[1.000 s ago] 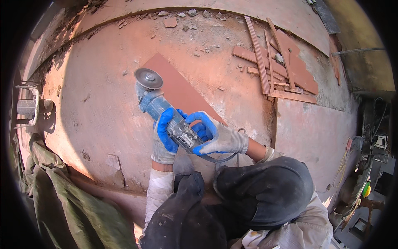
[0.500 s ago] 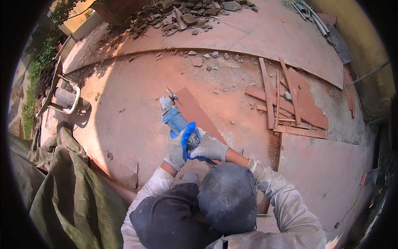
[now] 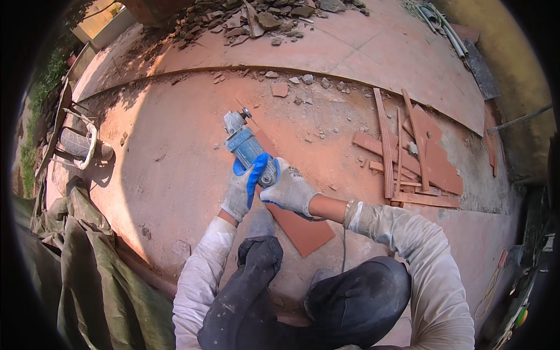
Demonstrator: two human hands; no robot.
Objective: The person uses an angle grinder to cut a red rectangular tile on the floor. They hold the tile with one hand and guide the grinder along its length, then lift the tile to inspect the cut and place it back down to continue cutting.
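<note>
I hold a blue angle grinder in both gloved hands. My left hand is wrapped round the left side of its body, while my right hand closes on the rear end. The thin cutting disc stands edge-on at the far end, over the upper part of a long red-brown tile. Whether disc and tile touch, I cannot tell. The tile lies flat and slanted on the dusty ground under my hands, partly covered by them. A dark cord runs down near my right wrist.
Cut tile strips are heaped at the right. Broken rubble is piled at the far side beyond a raised slab edge. An overturned wheelbarrow and a green tarp lie left. Pipes rest at far right.
My knees have moved apart, uncovering the tile's near end and the cord. Both hands keep hold of the grinder, which appears slightly farther from me.
</note>
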